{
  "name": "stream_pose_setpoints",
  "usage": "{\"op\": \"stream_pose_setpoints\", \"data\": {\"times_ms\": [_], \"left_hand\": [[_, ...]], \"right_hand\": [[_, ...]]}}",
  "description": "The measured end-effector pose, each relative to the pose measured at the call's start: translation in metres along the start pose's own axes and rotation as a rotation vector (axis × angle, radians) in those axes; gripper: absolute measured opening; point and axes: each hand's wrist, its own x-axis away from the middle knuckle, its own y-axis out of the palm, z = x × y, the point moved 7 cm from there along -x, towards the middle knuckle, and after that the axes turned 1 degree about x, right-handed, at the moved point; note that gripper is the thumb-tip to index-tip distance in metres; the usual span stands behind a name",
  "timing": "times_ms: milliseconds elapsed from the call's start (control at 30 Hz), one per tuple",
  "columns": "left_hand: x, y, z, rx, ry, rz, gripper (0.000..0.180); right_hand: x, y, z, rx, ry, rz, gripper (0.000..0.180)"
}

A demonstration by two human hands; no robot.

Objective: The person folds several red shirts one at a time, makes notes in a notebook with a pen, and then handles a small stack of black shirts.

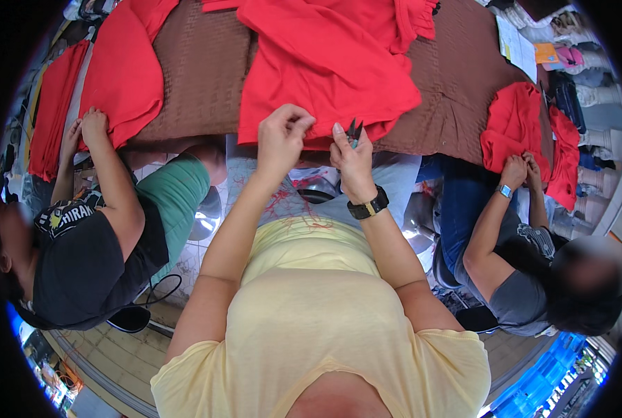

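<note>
At far left, shows two red pieces, one narrow and folded [56,111], one broad [126,76], the latter touched by both hands of one co-worker [95,251]. Next, extends the left forearm upward, left hand [283,138] at the near edge of one red garment [318,70] spread mid-table over a brown cover [450,90]; curls fingers toward thumb, but cannot tell whether pinching fabric or thread. Below, on the lap, shows several red threads [283,198], too tangled to count. Just rightward, grips one pair of small snips [353,130] in the right hand [352,155], forearm angled inward, thumb raised, dark blades pointing up beside the garment. Wears one dark wristband [368,204] there. At far right, shows two more red pieces, the nearer [513,125] handled by a second co-worker [513,285].
</note>
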Motion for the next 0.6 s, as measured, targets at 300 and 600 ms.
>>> {"op": "stream_pose_setpoints", "data": {"times_ms": [300,600], "left_hand": [[0.017,-0.022,0.047,-0.438,0.573,0.106,0.025],[-0.018,-0.057,0.031,-0.288,0.314,0.146,0.015]], "right_hand": [[-0.002,0.0,-0.038,0.087,0.01,-0.059,0.016],[-0.031,0.001,-0.084,0.777,-0.53,0.016,0.024]]}}
